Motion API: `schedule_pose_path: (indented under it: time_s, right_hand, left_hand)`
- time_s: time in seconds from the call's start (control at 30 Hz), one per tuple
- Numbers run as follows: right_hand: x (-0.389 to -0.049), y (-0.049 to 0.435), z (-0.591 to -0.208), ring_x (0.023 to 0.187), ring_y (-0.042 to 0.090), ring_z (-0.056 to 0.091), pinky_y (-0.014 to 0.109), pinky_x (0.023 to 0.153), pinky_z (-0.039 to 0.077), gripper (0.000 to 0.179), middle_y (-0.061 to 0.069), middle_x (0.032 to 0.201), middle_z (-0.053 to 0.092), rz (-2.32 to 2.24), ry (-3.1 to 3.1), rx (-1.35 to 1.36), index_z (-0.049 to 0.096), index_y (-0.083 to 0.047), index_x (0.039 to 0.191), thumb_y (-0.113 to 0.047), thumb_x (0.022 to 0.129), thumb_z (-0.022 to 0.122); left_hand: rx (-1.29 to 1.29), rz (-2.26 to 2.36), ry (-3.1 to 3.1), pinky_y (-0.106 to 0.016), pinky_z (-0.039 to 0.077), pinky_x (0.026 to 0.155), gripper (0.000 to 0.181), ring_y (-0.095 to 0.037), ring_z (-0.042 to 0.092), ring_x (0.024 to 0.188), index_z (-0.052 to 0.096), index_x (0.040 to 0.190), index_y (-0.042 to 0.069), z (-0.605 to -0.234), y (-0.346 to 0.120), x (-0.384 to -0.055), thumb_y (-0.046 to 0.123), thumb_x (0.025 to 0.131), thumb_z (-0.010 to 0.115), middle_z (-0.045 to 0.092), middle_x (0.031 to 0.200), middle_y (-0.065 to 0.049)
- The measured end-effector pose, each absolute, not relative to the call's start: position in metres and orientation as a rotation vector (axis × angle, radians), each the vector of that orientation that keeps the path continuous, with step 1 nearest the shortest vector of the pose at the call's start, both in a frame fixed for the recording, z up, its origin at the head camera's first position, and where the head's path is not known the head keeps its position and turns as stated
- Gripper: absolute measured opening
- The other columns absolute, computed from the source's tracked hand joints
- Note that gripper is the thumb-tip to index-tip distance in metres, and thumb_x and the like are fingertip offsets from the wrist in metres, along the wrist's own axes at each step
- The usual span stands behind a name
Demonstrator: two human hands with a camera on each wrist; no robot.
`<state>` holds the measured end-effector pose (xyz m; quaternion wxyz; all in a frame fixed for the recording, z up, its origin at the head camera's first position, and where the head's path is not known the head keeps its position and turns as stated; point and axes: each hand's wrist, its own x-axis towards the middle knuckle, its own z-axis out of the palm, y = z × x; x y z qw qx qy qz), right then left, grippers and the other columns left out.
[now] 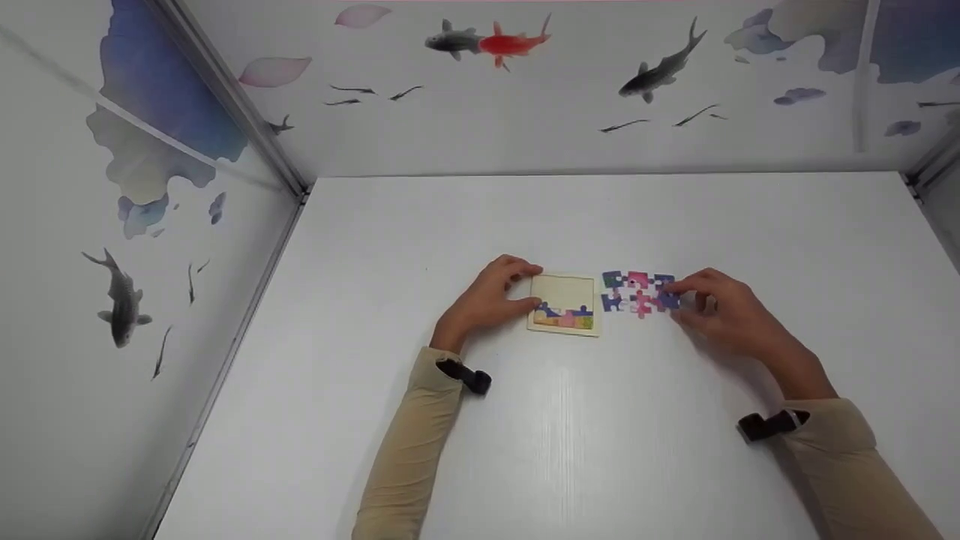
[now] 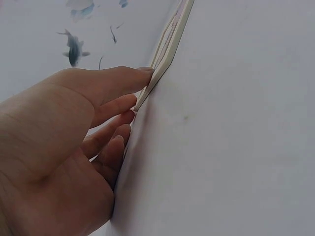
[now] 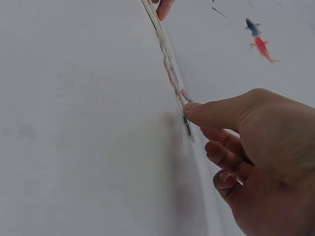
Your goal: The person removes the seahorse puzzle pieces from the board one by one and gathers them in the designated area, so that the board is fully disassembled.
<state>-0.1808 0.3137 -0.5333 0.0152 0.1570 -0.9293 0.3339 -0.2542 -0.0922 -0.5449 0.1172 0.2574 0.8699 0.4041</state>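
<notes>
A square wooden puzzle tray (image 1: 563, 332) lies on the table, its near part filled with joined colourful pieces and its far part showing bare wood. My left hand (image 1: 493, 295) holds the tray's left side, thumb on the frame and fingers at the far corner. In the left wrist view, the thumb (image 2: 133, 78) presses the tray's pale edge (image 2: 170, 56). Right of the tray lie several loose purple and pink puzzle pieces (image 1: 640, 303). My right hand (image 1: 724, 307) pinches a purple puzzle piece (image 1: 667, 299) at the right end of this group. One piece (image 3: 186, 96) stands tilted by the right thumb.
The white table (image 1: 555, 435) runs up to a back wall (image 1: 525, 112) and a left wall (image 1: 67, 225), both printed with fish and blue-grey shapes. Black straps (image 1: 465, 376) with small devices sit on both wrists, over beige sleeves (image 1: 409, 442).
</notes>
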Motion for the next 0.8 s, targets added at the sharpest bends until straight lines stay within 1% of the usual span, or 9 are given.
schedule_pose_path:
  time_s: [0.23,0.47,0.63,0.8]
  right_hand:
    - [-0.1816,0.3180,-0.5316,0.097,0.022,0.056,0.016,0.076,0.047,0.037,0.008,0.117,0.069,1.072,-2.958,0.471,0.078,-0.016,0.130,-0.007,0.094,0.083]
    - [-0.1815,0.3189,-0.5323,0.100,0.023,0.056,0.016,0.078,0.048,0.038,0.009,0.120,0.068,1.083,-2.979,0.487,0.077,-0.016,0.132,-0.010,0.095,0.084]
    - [-0.1818,0.3192,-0.5327,0.099,0.023,0.057,0.018,0.079,0.048,0.038,0.009,0.121,0.069,1.079,-2.987,0.473,0.077,-0.017,0.133,-0.011,0.095,0.084]
    - [-0.1810,0.3196,-0.5329,0.098,0.023,0.057,0.018,0.079,0.048,0.036,0.008,0.118,0.070,1.087,-2.982,0.477,0.077,-0.015,0.133,-0.011,0.097,0.082]
  left_hand:
    - [0.761,1.177,2.539,-0.041,0.047,0.117,0.054,-0.024,0.055,0.134,0.063,0.151,0.014,-0.5451,-0.0925,-0.2547,0.026,0.101,0.079,0.058,0.145,-0.008]
    - [0.760,1.180,2.538,-0.041,0.046,0.118,0.054,-0.024,0.055,0.136,0.063,0.151,0.014,-0.5458,-0.0923,-0.2548,0.026,0.101,0.079,0.058,0.146,-0.008]
    - [0.751,1.179,2.541,-0.041,0.046,0.118,0.055,-0.022,0.054,0.136,0.063,0.151,0.015,-0.5464,-0.0927,-0.2548,0.027,0.100,0.079,0.058,0.146,-0.006]
    - [0.748,1.184,2.539,-0.041,0.047,0.118,0.055,-0.022,0.054,0.136,0.063,0.151,0.015,-0.5470,-0.0918,-0.2553,0.028,0.101,0.079,0.058,0.146,-0.006]
